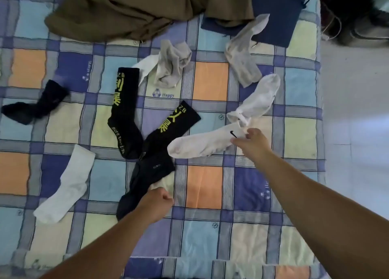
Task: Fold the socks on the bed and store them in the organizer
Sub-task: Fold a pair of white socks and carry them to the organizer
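Several loose socks lie on the checked bedsheet (207,186). My right hand (251,140) pinches the cuff of a white sock with a black logo (202,144); a second white sock (255,99) lies touching it, above. My left hand (156,202) is curled at the edge of a plain dark sock (145,179). Two black socks with yellow characters (124,110) (168,129) lie in the middle. At the left are a white sock (67,184) and a dark sock (34,105). Grey socks (171,64) (242,57) lie further back. The dark blue organizer (273,11) sits at the back right.
A brown garment (126,11) is heaped across the back of the bed. The bed's right edge drops to a pale tiled floor (353,110), where dark shoes and cords lie at the top right.
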The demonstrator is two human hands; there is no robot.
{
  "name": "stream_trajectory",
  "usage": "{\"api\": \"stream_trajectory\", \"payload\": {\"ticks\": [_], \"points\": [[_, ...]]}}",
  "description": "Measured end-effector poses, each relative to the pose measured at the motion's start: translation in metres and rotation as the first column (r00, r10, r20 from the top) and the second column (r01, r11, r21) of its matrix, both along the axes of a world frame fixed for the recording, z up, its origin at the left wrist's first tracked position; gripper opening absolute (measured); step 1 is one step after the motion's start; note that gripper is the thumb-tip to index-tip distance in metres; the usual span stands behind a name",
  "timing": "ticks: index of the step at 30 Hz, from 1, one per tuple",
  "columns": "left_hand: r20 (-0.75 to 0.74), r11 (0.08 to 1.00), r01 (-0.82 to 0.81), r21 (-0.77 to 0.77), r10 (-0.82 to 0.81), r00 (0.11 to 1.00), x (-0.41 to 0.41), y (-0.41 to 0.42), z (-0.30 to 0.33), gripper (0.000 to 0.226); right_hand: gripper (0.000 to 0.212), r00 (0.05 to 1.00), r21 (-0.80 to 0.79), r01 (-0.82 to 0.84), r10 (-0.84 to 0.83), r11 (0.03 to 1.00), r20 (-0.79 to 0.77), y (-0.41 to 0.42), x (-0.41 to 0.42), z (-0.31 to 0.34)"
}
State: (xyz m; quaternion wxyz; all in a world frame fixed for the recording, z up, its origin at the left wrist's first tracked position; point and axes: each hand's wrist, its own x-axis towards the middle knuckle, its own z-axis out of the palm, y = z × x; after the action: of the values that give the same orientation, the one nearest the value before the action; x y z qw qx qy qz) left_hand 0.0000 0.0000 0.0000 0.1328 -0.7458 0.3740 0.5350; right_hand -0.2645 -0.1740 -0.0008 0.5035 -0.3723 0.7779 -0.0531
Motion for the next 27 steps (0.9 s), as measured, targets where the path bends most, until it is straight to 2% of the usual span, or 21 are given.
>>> {"api": "stream_trajectory", "payload": {"ticks": [2, 6, 7, 8, 10, 11, 13, 17, 20, 24, 27], "points": [[0.016, 0.998, 0.057, 0.03, -0.057, 0.998, 0.003, 0.002, -0.01, 0.016, 0.072, 0.984, 0.003, 0.165, -0.165, 0.986, 0.075, -0.004, 0.005, -0.011], [0.022, 0.997, 0.061, 0.045, -0.062, 0.998, 0.004, 0.004, -0.024, 0.017, 0.031, 0.921, 0.028, 0.333, -0.331, 0.943, 0.205, -0.002, 0.014, -0.026], [0.032, 0.997, 0.074, 0.039, -0.075, 0.997, 0.004, 0.003, -0.028, 0.019, 0.028, 0.862, 0.055, 0.43, -0.428, 0.901, 0.271, -0.001, 0.015, -0.029], [0.047, 0.995, 0.087, 0.039, -0.089, 0.995, 0.004, 0.001, -0.029, 0.021, 0.027, 0.761, 0.105, 0.545, -0.544, 0.832, 0.353, 0.001, 0.016, -0.031], [0.083, 0.995, 0.093, 0.032, -0.096, 0.992, 0.003, 0.001, -0.038, 0.026, 0.032, 0.447, 0.277, 0.717, -0.727, 0.64, 0.521, 0.007, 0.019, -0.033], [0.101, 0.995, 0.094, 0.029, -0.096, 0.99, 0.002, 0.002, -0.041, 0.029, 0.035, 0.326, 0.35, 0.735, -0.756, 0.581, 0.568, 0.013, 0.022, -0.034], [0.118, 0.996, 0.081, 0.032, -0.084, 0.989, 0.0, 0.005, -0.047, 0.031, 0.038, 0.249, 0.424, 0.712, -0.765, 0.56, 0.593, 0.026, 0.032, -0.039], [0.122, 0.999, 0.021, 0.042, -0.026, 0.992, 0.001, 0.007, -0.052, 0.021, 0.026, 0.282, 0.475, 0.644, -0.764, 0.6, 0.581, 0.045, 0.057, -0.043], [0.109, 1.0, 0.007, 0.029, -0.011, 0.994, 0.003, 0.009, -0.051, 0.023, 0.022, 0.308, 0.454, 0.616, -0.727, 0.644, 0.614, 0.044, 0.068, -0.035], [0.094, 1.0, 0.026, 0.003, -0.026, 0.995, 0.003, 0.009, -0.048, 0.036, 0.017, 0.44, 0.334, 0.538, -0.595, 0.774, 0.672, 0.047, 0.068, -0.011], [0.11, 1.0, 0.028, -0.013, -0.026, 0.994, 0.0, 0.008, -0.048, 0.037, 0.019, 0.522, 0.245, 0.48, -0.499, 0.842, 0.692, 0.058, 0.048, -0.002]]}}
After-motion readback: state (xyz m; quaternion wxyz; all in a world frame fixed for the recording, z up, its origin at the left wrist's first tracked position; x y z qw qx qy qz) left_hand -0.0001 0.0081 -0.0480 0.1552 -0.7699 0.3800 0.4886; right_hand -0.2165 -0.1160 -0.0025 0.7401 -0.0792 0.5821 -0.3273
